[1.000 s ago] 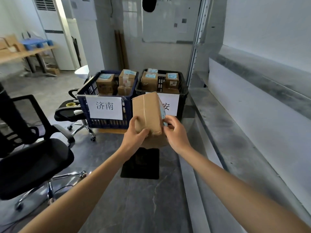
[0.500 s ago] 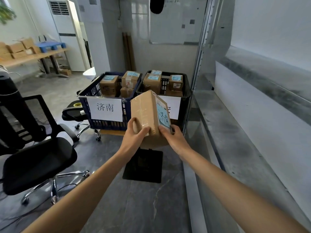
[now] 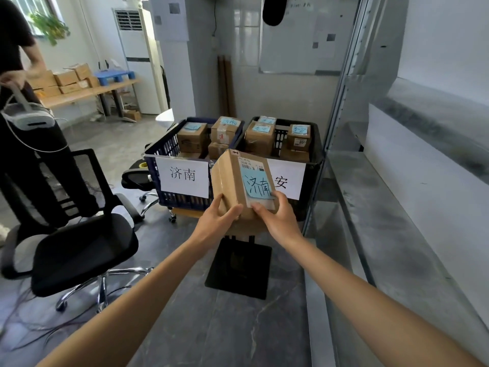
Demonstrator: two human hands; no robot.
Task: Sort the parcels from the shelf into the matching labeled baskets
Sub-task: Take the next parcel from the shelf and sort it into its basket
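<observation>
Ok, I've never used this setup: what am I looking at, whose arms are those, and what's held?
No machine here: the one picture comes from a camera on a person's head, looking forward and down, so the arms are theirs. The left hand and right hand grip a cardboard parcel whose blue note reads 济南. Ahead stand a blue basket signed 济南 and a black basket whose sign is partly hidden; both hold parcels. The grey shelf runs on the right, an office chair stands left.
</observation>
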